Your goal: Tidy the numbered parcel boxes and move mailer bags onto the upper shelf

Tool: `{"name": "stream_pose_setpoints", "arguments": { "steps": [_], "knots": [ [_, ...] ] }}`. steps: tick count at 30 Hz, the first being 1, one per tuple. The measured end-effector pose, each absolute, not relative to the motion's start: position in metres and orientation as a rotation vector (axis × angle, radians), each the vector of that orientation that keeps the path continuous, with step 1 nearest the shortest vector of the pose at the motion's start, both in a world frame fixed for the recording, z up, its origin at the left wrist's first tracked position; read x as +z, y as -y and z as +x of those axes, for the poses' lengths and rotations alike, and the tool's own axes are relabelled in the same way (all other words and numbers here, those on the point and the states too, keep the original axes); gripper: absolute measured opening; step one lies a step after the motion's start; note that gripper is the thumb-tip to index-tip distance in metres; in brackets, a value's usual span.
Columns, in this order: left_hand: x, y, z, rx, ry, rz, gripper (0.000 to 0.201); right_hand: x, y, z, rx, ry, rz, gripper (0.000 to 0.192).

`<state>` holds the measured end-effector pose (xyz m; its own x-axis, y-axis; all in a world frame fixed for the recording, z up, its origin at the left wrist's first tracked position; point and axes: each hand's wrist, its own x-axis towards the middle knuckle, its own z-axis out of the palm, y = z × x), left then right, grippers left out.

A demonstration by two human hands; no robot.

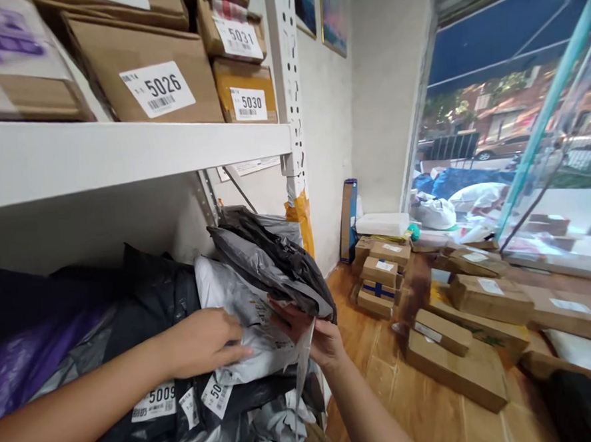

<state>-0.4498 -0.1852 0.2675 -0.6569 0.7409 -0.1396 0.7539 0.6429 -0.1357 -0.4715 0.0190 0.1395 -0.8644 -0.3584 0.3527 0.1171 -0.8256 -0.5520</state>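
My right hand [315, 336] grips the lower edge of a black and grey plastic mailer bag [273, 269], its fingers under it and its thumb at the side. A pale strip [304, 360] hangs down beside that hand. My left hand [207, 343] reaches across from the left, over a white plastic mailer bag [245, 311]. Its fingers are slightly bent, with the thumb apart, and nothing shows in them. Whether it touches the white bag I cannot tell. Dark mailer bags [155, 303] lie around and below, some with number labels [159, 399].
Above the bags runs a white shelf beam [131, 154] carrying labelled cardboard boxes [156, 66]. A perforated shelf post [292, 94] with orange tape stands just behind the held bag. To the right, several cartons [457, 371] are on the wooden floor [385, 375], near a window [509, 114].
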Motion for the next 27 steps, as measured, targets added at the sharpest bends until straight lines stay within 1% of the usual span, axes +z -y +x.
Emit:
{"name": "stream_pose_setpoints", "arguments": {
  "steps": [2,4,7,10,13,18,24,27],
  "knots": [
    [0.264,0.169,-0.46,-0.474,-2.82,1.137,0.046,0.138,-0.018,-0.473,-2.699,-0.733,-0.674,0.043],
    [0.255,0.16,-0.469,-0.59,-2.855,1.104,0.042,0.136,-0.018,-0.475,-2.717,-0.683,-0.663,0.045],
    [0.235,0.162,-0.474,-0.527,-2.902,1.265,0.043,0.131,-0.019,-0.477,-2.74,-0.629,-0.621,0.046],
    [0.221,0.176,-0.472,-0.422,-2.895,1.275,0.037,0.127,-0.019,-0.478,-2.776,-0.593,-0.595,0.049],
    [0.218,0.182,-0.468,-0.403,-2.866,1.235,0.032,0.124,-0.019,-0.477,-2.804,-0.587,-0.537,0.052],
    [0.219,0.177,-0.467,-0.413,-2.846,1.202,0.036,0.124,-0.02,-0.477,-2.864,-0.613,-0.44,0.054],
    [0.21,0.179,-0.467,-0.415,-2.88,1.179,0.037,0.125,-0.023,-0.477,-2.791,-0.668,-0.377,0.055],
    [0.207,0.18,-0.466,-0.436,-2.891,1.162,0.037,0.12,-0.024,-0.479,-2.774,-0.681,-0.361,0.051]
  ]
}}
